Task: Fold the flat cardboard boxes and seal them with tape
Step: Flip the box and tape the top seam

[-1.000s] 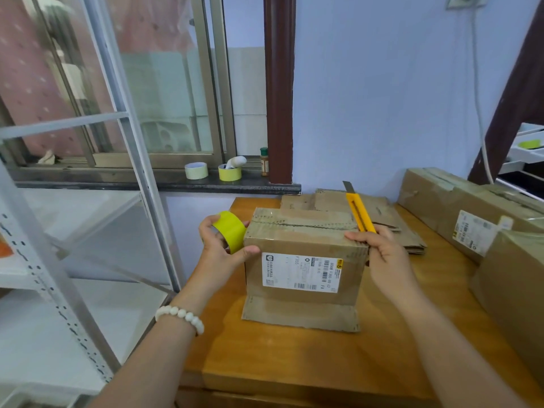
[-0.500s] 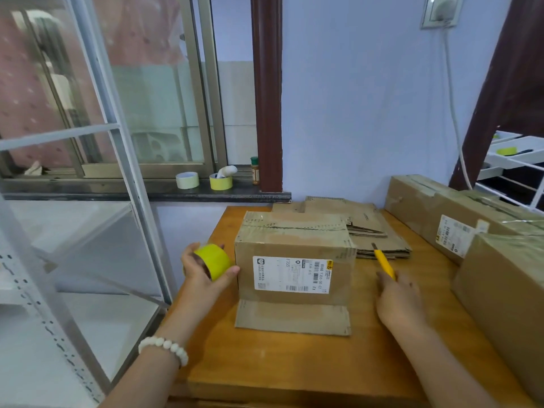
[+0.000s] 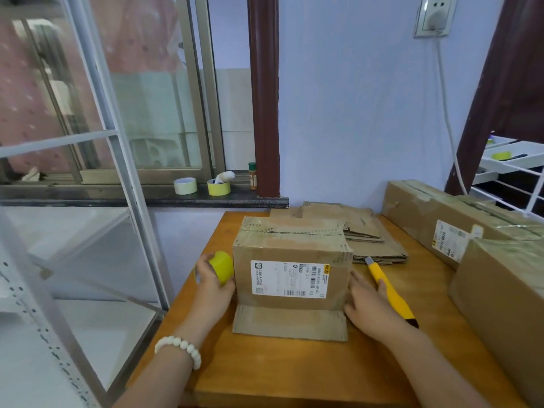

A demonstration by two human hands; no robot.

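Head view: left hand [image 3: 212, 287] grips tape [image 3: 222, 266] at box [image 3: 290, 251] left side; right hand [image 3: 371, 311] flat against right side, touching knife [image 3: 396, 303], grip unclear.

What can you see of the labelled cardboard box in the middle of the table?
The cardboard box is brown, worn corrugated board, upright on the wooden table. Its top flaps are closed along a jagged seam; one bottom flap lies flat toward the camera. A white barcode label sits on its front. The left hand, holding a yellow tape roll, is at its left side; the right hand touches its right side.
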